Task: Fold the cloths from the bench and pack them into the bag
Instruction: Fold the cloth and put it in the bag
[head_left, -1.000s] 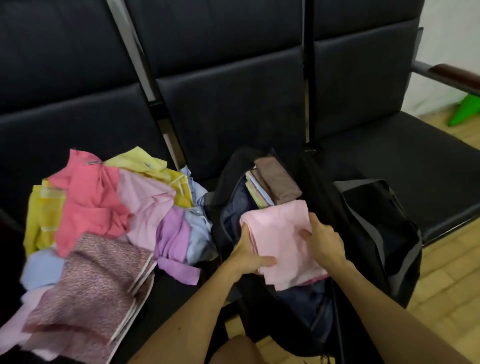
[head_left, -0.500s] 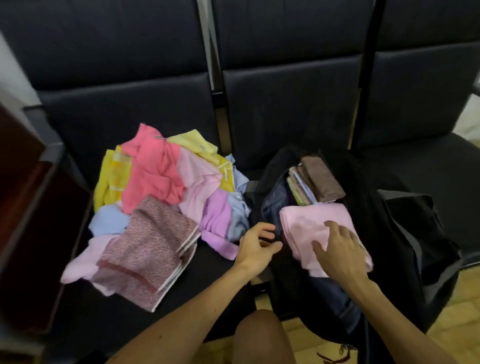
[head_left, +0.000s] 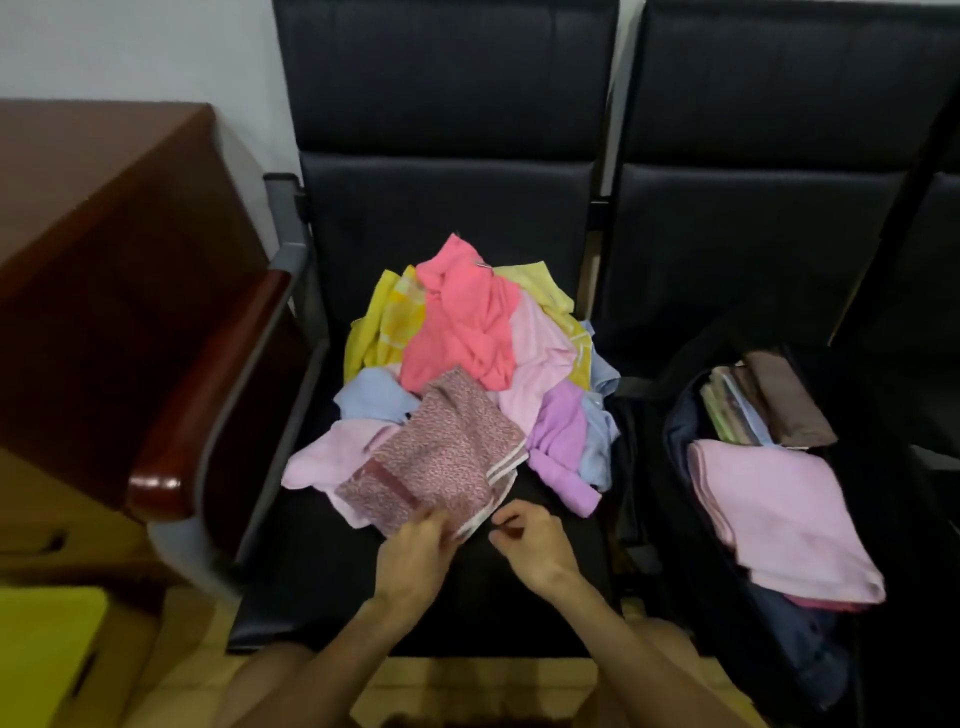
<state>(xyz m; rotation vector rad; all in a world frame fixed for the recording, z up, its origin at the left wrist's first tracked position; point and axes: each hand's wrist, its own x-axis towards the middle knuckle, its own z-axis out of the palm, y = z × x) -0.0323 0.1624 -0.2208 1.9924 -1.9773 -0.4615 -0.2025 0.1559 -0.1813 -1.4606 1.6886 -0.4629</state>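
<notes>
Bench (head_left: 447, 218): was padded black leatherette, smooth, faintly shiny.
Armrest (head_left: 208, 405): was dark red wood, glossy.
Frame (head_left: 291, 260): looked like grey matt metal.
Patterned cloth (head_left: 452, 452): was thin woven fabric, matt.
Pink cloth (head_left: 779, 514): looked soft, matt.
Bag (head_left: 675, 421): was dark matt fabric.

Speckled maroon-pink cloth (head_left: 447, 457), coral cloth (head_left: 462, 322), yellow cloth (head_left: 379, 322), lilac cloth (head_left: 558, 436), black bench (head_left: 441, 208), black bag (head_left: 649, 493).

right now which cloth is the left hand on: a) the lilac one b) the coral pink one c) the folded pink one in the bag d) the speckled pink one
d: the left hand grips the near edge of the speckled pink cloth at the front of the pile.
</notes>
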